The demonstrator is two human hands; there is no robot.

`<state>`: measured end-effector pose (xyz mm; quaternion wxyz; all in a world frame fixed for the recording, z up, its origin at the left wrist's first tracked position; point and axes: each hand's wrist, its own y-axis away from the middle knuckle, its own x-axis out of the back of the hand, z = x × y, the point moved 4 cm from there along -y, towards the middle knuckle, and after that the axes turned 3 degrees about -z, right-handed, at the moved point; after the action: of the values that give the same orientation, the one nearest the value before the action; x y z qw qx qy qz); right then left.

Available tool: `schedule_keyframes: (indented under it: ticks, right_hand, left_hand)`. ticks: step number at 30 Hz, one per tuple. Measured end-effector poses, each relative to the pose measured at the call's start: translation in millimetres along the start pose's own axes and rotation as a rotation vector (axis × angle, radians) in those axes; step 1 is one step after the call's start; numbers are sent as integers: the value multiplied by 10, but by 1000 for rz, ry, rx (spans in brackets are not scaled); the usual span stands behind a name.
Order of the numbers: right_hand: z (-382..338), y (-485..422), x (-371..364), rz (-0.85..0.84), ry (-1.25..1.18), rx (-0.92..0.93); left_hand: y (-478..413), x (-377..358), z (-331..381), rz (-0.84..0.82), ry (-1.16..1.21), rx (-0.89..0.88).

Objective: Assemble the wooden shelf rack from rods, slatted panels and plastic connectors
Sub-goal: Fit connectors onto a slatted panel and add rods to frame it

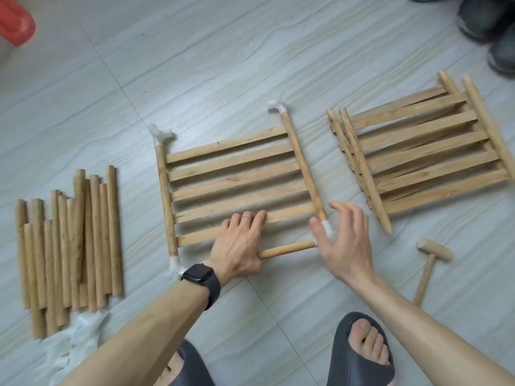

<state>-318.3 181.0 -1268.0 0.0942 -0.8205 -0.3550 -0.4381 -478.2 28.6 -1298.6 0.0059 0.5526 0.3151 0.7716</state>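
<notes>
A slatted panel (237, 176) lies flat on the floor in front of me, with white plastic connectors at its far left (160, 133), far right (277, 107), near left (175, 264) and near right (328, 229) corners. A loose rod (289, 249) runs along the near edge into the near right connector. My left hand (239, 243) lies over that rod's left end, fingers straight on a slat. My right hand (342, 240) is spread open around the near right connector, thumb beside it.
A bundle of several rods (69, 240) lies at the left, with white plastic wrapping (78, 338) below it. More slatted panels (423, 151) are stacked at the right. A wooden mallet (433, 250) lies near my right forearm. My slippered feet (362, 352) are at the bottom; shoes (490, 23) sit top right.
</notes>
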Motion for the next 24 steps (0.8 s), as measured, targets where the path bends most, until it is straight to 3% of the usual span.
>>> schedule_keyframes:
  ticks: [2, 4, 6, 9, 13, 16, 24]
  right_hand:
    - [-261, 93, -133, -118, 316, 386]
    - [-415, 100, -375, -320, 584, 454]
    - [-533, 16, -563, -418, 734, 405]
    - [-663, -141, -707, -489, 764, 385]
    - [-698, -308, -663, -402, 695, 433]
    - [-622, -320, -676, -416, 718, 411]
    - [-554, -271, -710, -465, 747, 437]
  left_hand:
    - [9, 30, -15, 22, 4, -30]
    - [30, 78, -24, 26, -14, -45]
    - [51, 111, -41, 30, -24, -51]
    - [94, 119, -102, 70, 24, -30]
    - [214, 100, -399, 173, 11, 126]
    - [347, 26, -679, 163, -11, 241]
    - [428, -52, -785, 190, -49, 209]
